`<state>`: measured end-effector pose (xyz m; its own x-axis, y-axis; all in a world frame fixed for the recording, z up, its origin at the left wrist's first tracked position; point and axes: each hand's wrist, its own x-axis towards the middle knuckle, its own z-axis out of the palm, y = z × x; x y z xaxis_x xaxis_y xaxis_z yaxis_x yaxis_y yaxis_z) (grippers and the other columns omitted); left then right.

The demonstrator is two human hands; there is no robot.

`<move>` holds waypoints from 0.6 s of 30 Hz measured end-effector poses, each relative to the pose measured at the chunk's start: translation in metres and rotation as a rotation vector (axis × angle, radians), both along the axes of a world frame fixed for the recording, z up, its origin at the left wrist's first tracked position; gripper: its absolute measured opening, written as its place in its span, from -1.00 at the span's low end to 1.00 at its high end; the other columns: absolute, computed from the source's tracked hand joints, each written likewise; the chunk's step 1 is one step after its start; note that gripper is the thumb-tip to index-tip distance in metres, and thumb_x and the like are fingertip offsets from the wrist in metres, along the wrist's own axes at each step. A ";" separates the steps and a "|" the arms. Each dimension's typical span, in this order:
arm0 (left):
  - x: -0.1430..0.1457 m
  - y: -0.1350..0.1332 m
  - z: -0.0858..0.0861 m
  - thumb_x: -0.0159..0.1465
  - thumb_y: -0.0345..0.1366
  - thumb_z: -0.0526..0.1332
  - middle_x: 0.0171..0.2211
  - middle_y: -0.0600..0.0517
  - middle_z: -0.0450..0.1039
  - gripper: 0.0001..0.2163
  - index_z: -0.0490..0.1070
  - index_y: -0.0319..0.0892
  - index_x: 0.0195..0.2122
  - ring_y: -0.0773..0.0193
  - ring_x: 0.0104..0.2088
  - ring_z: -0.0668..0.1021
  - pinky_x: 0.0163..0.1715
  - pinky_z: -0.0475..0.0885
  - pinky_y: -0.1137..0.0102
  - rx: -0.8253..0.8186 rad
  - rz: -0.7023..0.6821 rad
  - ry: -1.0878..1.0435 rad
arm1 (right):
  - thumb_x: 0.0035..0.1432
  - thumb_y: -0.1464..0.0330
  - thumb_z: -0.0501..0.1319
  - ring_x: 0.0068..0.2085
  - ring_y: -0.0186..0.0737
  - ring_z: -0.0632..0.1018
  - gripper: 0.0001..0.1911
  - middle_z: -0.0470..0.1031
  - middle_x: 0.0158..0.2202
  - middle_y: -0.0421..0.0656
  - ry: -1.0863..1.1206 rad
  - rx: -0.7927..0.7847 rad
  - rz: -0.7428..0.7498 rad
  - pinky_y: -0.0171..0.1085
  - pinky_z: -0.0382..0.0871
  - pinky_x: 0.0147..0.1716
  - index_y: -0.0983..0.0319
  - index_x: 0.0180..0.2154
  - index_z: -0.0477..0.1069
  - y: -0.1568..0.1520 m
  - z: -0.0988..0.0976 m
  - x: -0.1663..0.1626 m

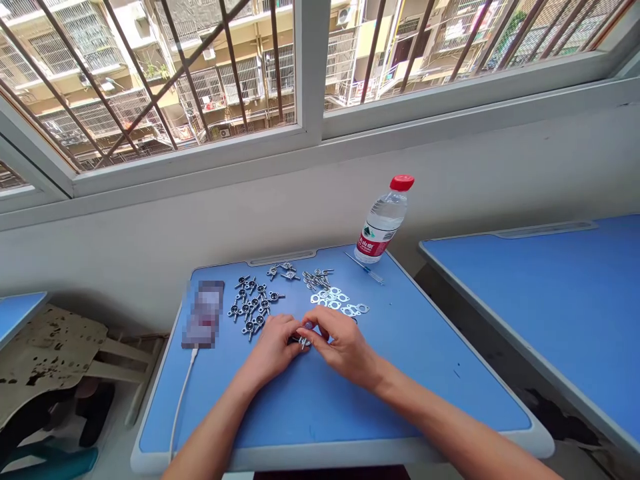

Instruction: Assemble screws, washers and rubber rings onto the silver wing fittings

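Observation:
Over the middle of the blue desk [400, 393], my left hand [275, 343] and my right hand [343, 340] meet at the fingertips. Between them is a small silvery metal part [303, 342], pinched by both hands and half hidden by the fingers. Just beyond my left hand lie several small metal fittings with black round centres [250, 327]. Behind these sit a few similar silver pieces [289, 275]. Flat silver plates with holes [336, 298] are spread beyond my right hand, beside a small heap of slim metal pieces [323, 280].
A water bottle with a red cap [383, 223] stands at the back right edge, near a pen [367, 269]. On the left lies a phone [204, 313] with a white cable [183, 390]. Another blue desk [550, 287] is to the right, a worn chair [55, 347] to the left.

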<state>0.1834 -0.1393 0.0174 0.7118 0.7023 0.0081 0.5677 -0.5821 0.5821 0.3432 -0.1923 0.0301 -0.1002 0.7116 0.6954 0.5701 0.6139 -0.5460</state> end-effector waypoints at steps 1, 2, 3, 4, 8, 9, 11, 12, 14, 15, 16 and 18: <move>0.000 0.000 -0.001 0.26 -0.44 0.23 -0.33 0.07 0.46 -0.91 0.43 -0.15 -0.38 0.19 -0.21 0.46 -0.17 0.23 0.32 -0.001 -0.003 -0.005 | 0.35 0.37 0.10 -0.49 -0.30 0.41 -0.82 0.41 -0.49 -0.20 0.004 -0.005 -0.009 -0.34 0.32 -0.49 0.22 -0.34 0.36 0.001 -0.002 0.000; -0.001 0.000 -0.001 0.25 -0.47 0.23 -0.31 0.07 0.48 -0.90 0.44 -0.15 -0.38 0.19 -0.20 0.46 -0.16 0.23 0.32 -0.002 -0.007 -0.010 | 0.36 0.38 0.09 -0.49 -0.31 0.41 -0.83 0.42 -0.48 -0.20 0.004 -0.001 -0.011 -0.34 0.33 -0.49 0.22 -0.32 0.38 0.001 -0.003 0.000; -0.001 0.001 -0.002 0.24 -0.49 0.23 -0.29 0.07 0.49 -0.90 0.44 -0.14 -0.37 0.19 -0.18 0.47 -0.15 0.23 0.32 -0.004 -0.010 -0.020 | 0.36 0.39 0.07 -0.48 -0.30 0.42 -0.84 0.43 -0.47 -0.20 -0.003 0.011 -0.005 -0.34 0.35 -0.48 0.22 -0.28 0.40 0.002 -0.004 0.001; -0.001 0.001 -0.002 0.23 -0.50 0.24 -0.26 0.07 0.50 -0.89 0.44 -0.14 -0.35 0.19 -0.17 0.47 -0.13 0.24 0.32 -0.006 -0.014 -0.032 | 0.37 0.41 0.06 -0.47 -0.29 0.44 -0.83 0.44 -0.46 -0.19 -0.019 0.026 0.006 -0.33 0.37 -0.47 0.22 -0.22 0.42 0.002 -0.004 0.002; -0.001 0.002 -0.001 0.19 -0.51 0.27 -0.24 0.07 0.53 -0.89 0.43 -0.15 -0.36 0.17 -0.15 0.49 -0.12 0.24 0.32 -0.016 -0.008 -0.054 | 0.38 0.46 0.00 -0.26 -0.18 0.54 -0.68 0.55 -0.25 -0.07 -0.105 0.049 0.085 -0.21 0.48 -0.28 0.21 0.09 0.36 0.004 -0.002 0.008; 0.000 0.002 -0.001 0.19 -0.51 0.28 -0.25 0.07 0.53 -0.89 0.43 -0.16 -0.38 0.17 -0.16 0.50 -0.13 0.25 0.32 -0.017 -0.007 -0.050 | 0.38 0.48 -0.01 -0.21 -0.16 0.54 -0.64 0.55 -0.19 -0.05 -0.111 0.044 0.114 -0.18 0.49 -0.24 0.20 0.13 0.33 0.005 0.000 0.010; 0.000 0.002 -0.002 0.18 -0.49 0.29 -0.28 0.06 0.52 -0.89 0.42 -0.17 -0.40 0.16 -0.18 0.50 -0.16 0.25 0.32 -0.013 -0.007 -0.043 | 0.36 0.51 -0.03 -0.19 -0.16 0.53 -0.59 0.56 -0.17 -0.06 -0.101 0.036 0.178 -0.16 0.49 -0.22 0.18 0.16 0.31 0.006 0.002 0.013; 0.000 0.002 -0.003 0.18 -0.49 0.30 -0.28 0.06 0.52 -0.90 0.43 -0.17 -0.39 0.16 -0.18 0.49 -0.16 0.25 0.32 -0.009 -0.007 -0.042 | 0.36 0.52 -0.04 -0.22 -0.17 0.52 -0.60 0.56 -0.21 -0.08 -0.090 0.036 0.203 -0.17 0.48 -0.25 0.17 0.15 0.33 0.006 0.004 0.013; -0.001 0.003 -0.005 0.20 -0.47 0.29 -0.29 0.06 0.51 -0.92 0.44 -0.16 -0.37 0.16 -0.18 0.49 -0.15 0.25 0.31 -0.001 -0.003 -0.032 | 0.36 0.52 -0.03 -0.30 -0.20 0.50 -0.63 0.56 -0.32 -0.12 -0.070 0.032 0.233 -0.20 0.46 -0.30 0.18 0.08 0.39 0.006 0.006 0.013; -0.001 0.003 -0.006 0.20 -0.45 0.29 -0.30 0.06 0.50 -0.93 0.45 -0.16 -0.37 0.16 -0.18 0.48 -0.15 0.25 0.30 0.000 0.003 -0.023 | 0.37 0.51 -0.03 -0.34 -0.22 0.49 -0.66 0.56 -0.35 -0.14 -0.059 0.026 0.237 -0.22 0.44 -0.32 0.19 0.03 0.42 0.005 0.008 0.012; -0.001 0.003 -0.006 0.21 -0.44 0.28 -0.31 0.06 0.49 -0.94 0.45 -0.16 -0.37 0.16 -0.19 0.48 -0.14 0.25 0.30 -0.001 0.008 -0.016 | 0.38 0.49 -0.02 -0.36 -0.23 0.48 -0.69 0.56 -0.36 -0.15 -0.049 0.020 0.238 -0.22 0.42 -0.32 0.20 -0.02 0.44 0.004 0.009 0.011; -0.001 0.003 -0.006 0.22 -0.41 0.28 -0.32 0.05 0.48 -0.95 0.45 -0.16 -0.38 0.16 -0.20 0.47 -0.15 0.26 0.30 -0.010 0.014 -0.008 | 0.38 0.47 0.00 -0.40 -0.25 0.46 -0.73 0.56 -0.39 -0.16 -0.034 0.006 0.223 -0.23 0.39 -0.34 0.21 -0.12 0.48 0.003 0.011 0.008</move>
